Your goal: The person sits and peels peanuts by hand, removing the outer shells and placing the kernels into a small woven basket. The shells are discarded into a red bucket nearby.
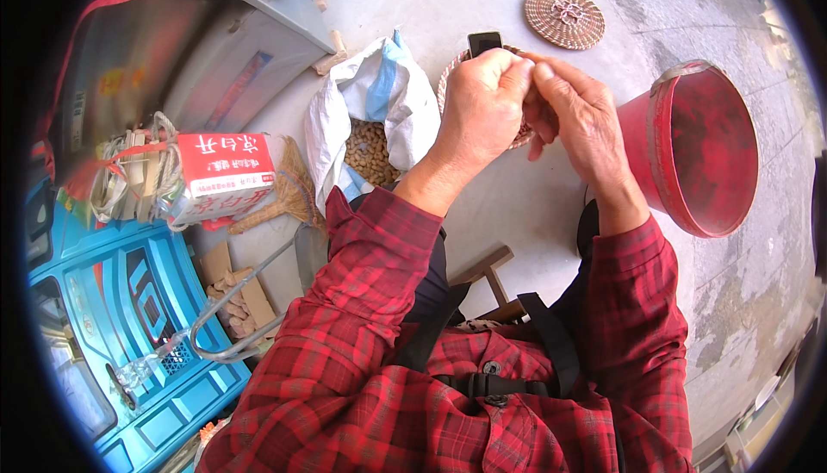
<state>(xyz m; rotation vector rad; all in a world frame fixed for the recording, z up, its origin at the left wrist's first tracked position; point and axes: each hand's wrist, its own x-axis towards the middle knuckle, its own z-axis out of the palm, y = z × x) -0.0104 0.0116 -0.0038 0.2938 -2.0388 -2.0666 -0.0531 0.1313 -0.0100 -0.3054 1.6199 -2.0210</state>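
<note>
My left hand (489,98) and my right hand (578,108) meet at the fingertips in front of me. Their fingers are bent and pinched close together, and whatever lies between them is hidden. Under them is a round woven basket (447,79), mostly covered by the hands, with small reddish pieces showing inside. A dark-screened device (484,42) shows at its far rim, just beyond my left hand. Left of the basket stands an open white and blue woven sack (413,108) holding unshelled peanuts (369,150).
A red bucket (646,143) stands at right, near my right forearm. Beyond the basket lies a round woven lid (565,17). At left are a straw broom (291,189), a red and white carton (226,163) and a blue plastic case (155,318). A wooden stool (496,285) shows between my legs.
</note>
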